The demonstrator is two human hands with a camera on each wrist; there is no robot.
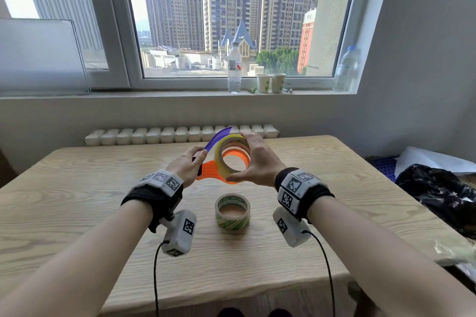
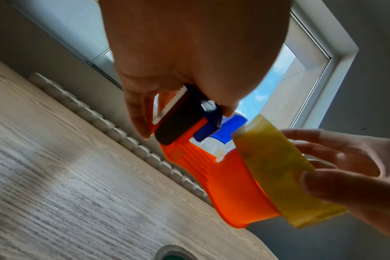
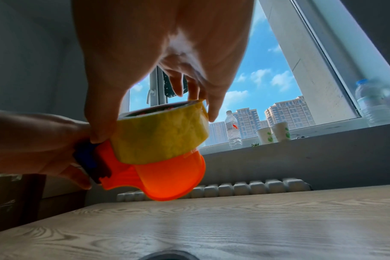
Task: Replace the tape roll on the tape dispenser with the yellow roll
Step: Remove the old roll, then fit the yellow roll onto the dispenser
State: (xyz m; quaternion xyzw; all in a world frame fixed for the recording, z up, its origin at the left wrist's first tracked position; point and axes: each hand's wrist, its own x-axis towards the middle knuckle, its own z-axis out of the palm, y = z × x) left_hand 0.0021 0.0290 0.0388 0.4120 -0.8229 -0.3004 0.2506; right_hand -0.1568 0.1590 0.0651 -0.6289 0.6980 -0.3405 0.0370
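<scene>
My left hand (image 1: 192, 162) grips the blade end of the orange tape dispenser (image 1: 210, 171), held above the wooden table (image 1: 103, 203). Its purple flap (image 1: 219, 136) stands open, pointing up and away. My right hand (image 1: 253, 162) holds the yellow tape roll (image 1: 222, 154) by its rim, thumb below and fingers above, part-way over the dispenser's orange hub. In the left wrist view the yellow roll (image 2: 276, 170) overlaps the orange body (image 2: 232, 190); the serrated blade (image 2: 169, 105) sits under my left fingers. The right wrist view shows the yellow roll (image 3: 163, 133) on the orange hub (image 3: 172, 176).
A second tape roll (image 1: 232, 211), clear with green print, lies flat on the table below my hands. A radiator (image 1: 180, 134) runs behind the table. Bottles (image 1: 234, 69) and two paper cups (image 1: 270, 82) stand on the windowsill. A dark bag (image 1: 438, 193) lies at the right.
</scene>
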